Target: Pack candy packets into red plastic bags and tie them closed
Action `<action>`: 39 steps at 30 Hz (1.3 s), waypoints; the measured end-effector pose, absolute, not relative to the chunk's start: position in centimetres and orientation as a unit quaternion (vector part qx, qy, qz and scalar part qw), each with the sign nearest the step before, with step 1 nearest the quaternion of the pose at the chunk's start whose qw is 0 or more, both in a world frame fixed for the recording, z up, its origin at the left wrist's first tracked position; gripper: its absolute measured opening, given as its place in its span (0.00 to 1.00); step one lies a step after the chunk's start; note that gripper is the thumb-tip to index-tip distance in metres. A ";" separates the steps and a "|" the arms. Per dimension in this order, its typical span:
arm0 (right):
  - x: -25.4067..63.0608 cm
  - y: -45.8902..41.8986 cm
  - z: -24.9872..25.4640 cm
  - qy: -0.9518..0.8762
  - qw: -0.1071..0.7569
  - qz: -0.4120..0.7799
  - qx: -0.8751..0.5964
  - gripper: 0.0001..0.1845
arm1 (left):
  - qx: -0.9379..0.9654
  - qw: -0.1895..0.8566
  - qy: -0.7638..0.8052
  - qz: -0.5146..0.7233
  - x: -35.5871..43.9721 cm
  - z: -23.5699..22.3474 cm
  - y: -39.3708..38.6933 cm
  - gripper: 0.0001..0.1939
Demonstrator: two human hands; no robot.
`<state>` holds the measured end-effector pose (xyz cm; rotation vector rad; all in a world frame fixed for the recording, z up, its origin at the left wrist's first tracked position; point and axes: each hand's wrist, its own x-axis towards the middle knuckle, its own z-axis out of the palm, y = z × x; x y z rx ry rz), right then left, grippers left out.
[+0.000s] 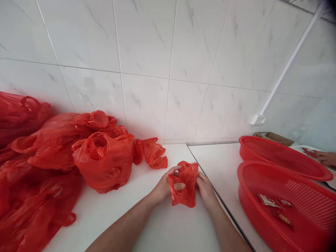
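A small red plastic bag (186, 187) is held between my two hands above the white table. My left hand (168, 183) grips its left side, the thumb lying across the front of the film. On the right edge of the bag, the fingers of my right hand (206, 189) are closed, partly hidden behind the plastic. The bag looks crumpled, and I cannot tell whether anything is inside. Beyond my left hand, crumpled red bags (154, 153) lie near the wall.
A full red bag (105, 164) and a heap of red bags (34, 196) cover the left side. To the right stand two red baskets, the nearer basket (243, 189) with several small packets (270, 200) inside. Behind are a cardboard box (280, 139) and another person's hand (325, 158).
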<state>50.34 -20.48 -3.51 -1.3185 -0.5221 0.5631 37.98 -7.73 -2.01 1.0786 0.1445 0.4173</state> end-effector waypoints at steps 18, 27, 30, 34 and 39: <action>47.5 -18.6 -2.9 -0.270 0.646 0.237 -0.673 0.12 | 0.701 0.631 0.206 0.262 38.1 -2.0 -6.5 0.29; 53.9 -22.3 -4.2 -0.058 0.846 0.230 -0.477 0.11 | 0.723 0.527 0.286 0.343 37.8 -2.6 -4.0 0.06; 52.8 -21.9 -3.6 -0.083 0.841 0.267 -0.463 0.13 | 0.767 0.452 0.216 0.401 37.5 -1.6 -5.6 0.21; 50.9 -21.1 -2.3 -0.154 0.822 0.310 -0.453 0.14 | 0.836 0.388 0.105 0.374 37.3 -1.3 -6.8 0.43; 51.1 -21.3 -1.7 -0.118 0.856 0.301 -0.402 0.12 | 0.727 0.594 0.183 0.293 37.6 -3.0 -5.4 0.04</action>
